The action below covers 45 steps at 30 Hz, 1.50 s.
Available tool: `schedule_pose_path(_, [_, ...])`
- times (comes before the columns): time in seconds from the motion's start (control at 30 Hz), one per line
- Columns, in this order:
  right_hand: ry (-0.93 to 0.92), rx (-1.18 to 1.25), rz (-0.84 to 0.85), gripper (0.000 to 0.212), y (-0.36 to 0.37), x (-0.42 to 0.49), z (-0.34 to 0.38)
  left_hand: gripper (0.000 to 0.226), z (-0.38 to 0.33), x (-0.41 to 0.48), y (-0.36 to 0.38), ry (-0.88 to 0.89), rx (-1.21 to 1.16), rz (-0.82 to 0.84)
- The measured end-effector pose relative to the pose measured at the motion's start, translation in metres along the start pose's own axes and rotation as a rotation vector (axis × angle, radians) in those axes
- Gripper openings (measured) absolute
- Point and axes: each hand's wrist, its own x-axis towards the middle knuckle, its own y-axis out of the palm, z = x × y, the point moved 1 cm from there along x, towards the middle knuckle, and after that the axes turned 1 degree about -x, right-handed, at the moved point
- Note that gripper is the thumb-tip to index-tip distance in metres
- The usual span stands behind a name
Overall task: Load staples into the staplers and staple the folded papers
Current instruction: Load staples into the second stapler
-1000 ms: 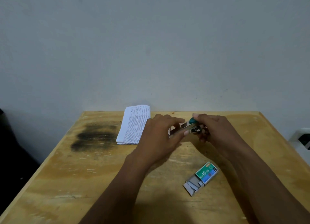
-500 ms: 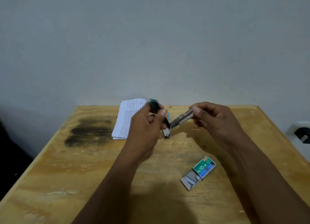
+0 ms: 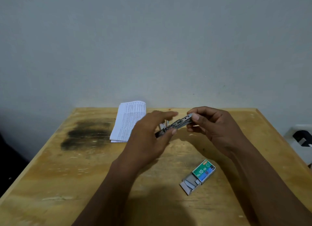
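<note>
A small stapler (image 3: 179,123), swung open with its metal staple channel showing, is held above the wooden table (image 3: 84,166) between both hands. My left hand (image 3: 150,137) grips its lower end with thumb and fingers; my right hand (image 3: 214,126) pinches the upper metal end. The stapler's coloured top part is mostly hidden behind my left hand. A folded printed paper stack (image 3: 128,121) lies at the table's back, left of the hands. An open green staple box (image 3: 199,176), its tray slid out with staple strips, lies near my right forearm.
A dark burn-like stain (image 3: 87,134) marks the table's left part. A grey wall (image 3: 152,39) rises directly behind the table. A white wall socket with a black plug (image 3: 302,137) sits off the right edge.
The stapler went from closed in both hands to swung open. Now it lies stretched out flatter between the hands, with my left hand lower on it.
</note>
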Motion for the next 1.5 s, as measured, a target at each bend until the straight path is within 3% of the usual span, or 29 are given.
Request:
schedule_pose_path(0.3, [0.011,-0.005,0.013,0.027,0.007,-0.003,-0.002,0.037,0.000,-0.001,0.009,0.106,-0.005,0.003])
schedule_pose_path(0.53, [0.015,-0.022,0.024,0.028,0.005,-0.001,-0.005,0.047,0.001,-0.001,0.011,0.124,0.036,0.067])
schedule_pose_path(0.8, [-0.025,-0.092,0.026,0.022,0.007,-0.001,-0.010,0.019,-0.001,-0.001,0.010,0.014,0.010,0.080])
schedule_pose_path(1.0, [-0.052,0.012,-0.066,0.017,0.000,0.003,-0.009,0.033,-0.006,0.000,0.002,-0.119,-0.178,-0.118])
schedule_pose_path(1.1, [-0.049,0.057,-0.101,0.016,-0.001,0.002,-0.007,0.030,-0.004,0.001,0.001,-0.228,-0.260,-0.111])
schedule_pose_path(1.3, [-0.004,0.104,-0.126,0.027,0.000,0.003,-0.003,0.014,-0.004,-0.003,0.007,-0.047,-0.054,-0.104])
schedule_pose_path(1.5, [-0.049,-0.084,-0.202,0.029,-0.002,0.004,-0.004,0.011,-0.003,-0.004,0.011,0.042,0.003,-0.139])
